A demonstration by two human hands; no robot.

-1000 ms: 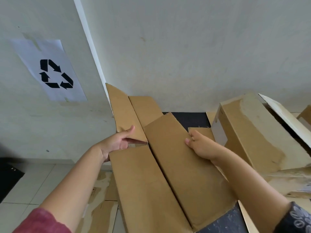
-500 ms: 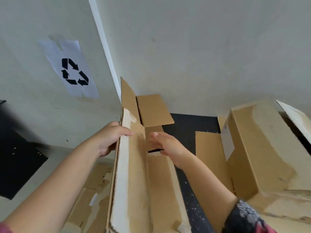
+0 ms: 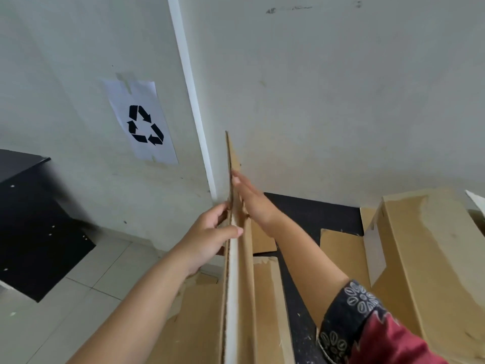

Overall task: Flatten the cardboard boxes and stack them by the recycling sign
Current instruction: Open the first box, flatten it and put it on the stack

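Observation:
A flattened cardboard box [image 3: 237, 290] stands on edge in front of me, seen almost edge-on, its top flap reaching up along the wall corner. My left hand [image 3: 210, 237] grips its left face with the thumb over the edge. My right hand [image 3: 249, 198] lies flat with fingers straight against its right face. The recycling sign [image 3: 140, 122], white paper with black arrows, is taped to the left wall. More flat cardboard [image 3: 196, 324] lies on the floor below the held piece.
An unflattened cardboard box [image 3: 433, 258] stands at the right, with a flat sheet [image 3: 341, 256] leaning beside it. A black mat [image 3: 312, 214] covers the floor by the wall. A dark cabinet [image 3: 29, 219] stands at the left on white tiles [image 3: 86, 279].
The cardboard has been turned from lying open to standing on edge and pressed flat. My right hand shifted from its top face to its right side. The view swung left.

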